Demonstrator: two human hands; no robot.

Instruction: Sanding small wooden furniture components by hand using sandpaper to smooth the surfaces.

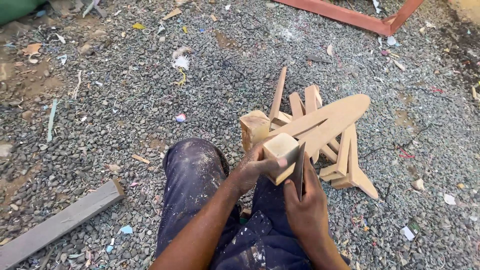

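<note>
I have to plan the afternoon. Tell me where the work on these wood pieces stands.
Done, apparently: a pile of cut wood strips and a long rounded board lies on the gravel. In hand: the left hand grips a small wood block while the right hand presses a thin dark blade against its side. Left: a second block sits beside the pile; whether it is finished cannot be told.
</note>
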